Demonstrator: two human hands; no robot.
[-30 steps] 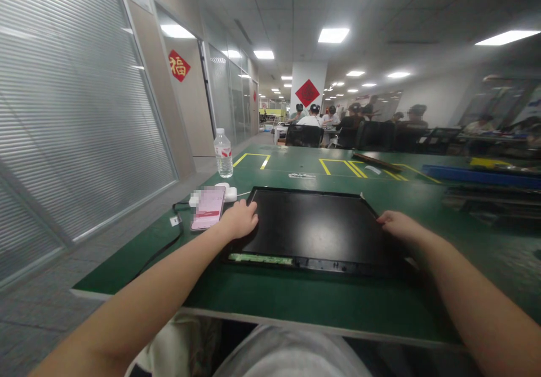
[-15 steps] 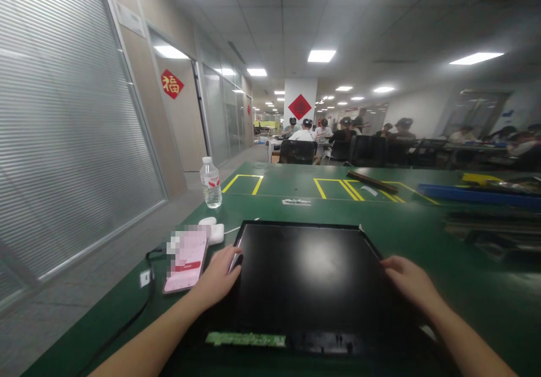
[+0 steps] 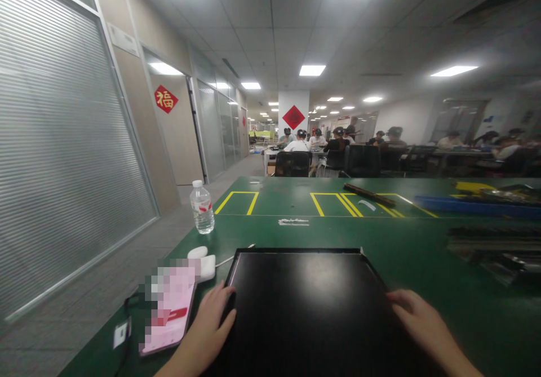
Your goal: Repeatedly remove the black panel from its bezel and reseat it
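Note:
A black LCD screen panel (image 3: 310,315) lies in front of me, its glossy face turned up and mirroring a ceiling light. My left hand (image 3: 211,323) grips its left edge, fingers and thumb curled over the frame. At the opposite edge, my right hand (image 3: 416,312) is closed on the frame, with part of its fingers hidden behind the panel. Just left of my left hand lies a phone (image 3: 175,315) with a pink screen, partly blurred out. Beyond the phone sit a white case (image 3: 207,268) and a small white rounded object (image 3: 197,252).
A water bottle (image 3: 203,208) stands near the left edge of the green table (image 3: 262,233). Yellow tape (image 3: 244,193) outlines areas farther back. A dark strip (image 3: 367,194), a blue tray (image 3: 473,205) and dark metal parts (image 3: 494,242) lie to the right. Several people sit at tables beyond.
My view has tilted upward, so the table and panel appear lower. The green circuit board strip at the panel's near edge has left the view. Both hands keep hold of the panel.

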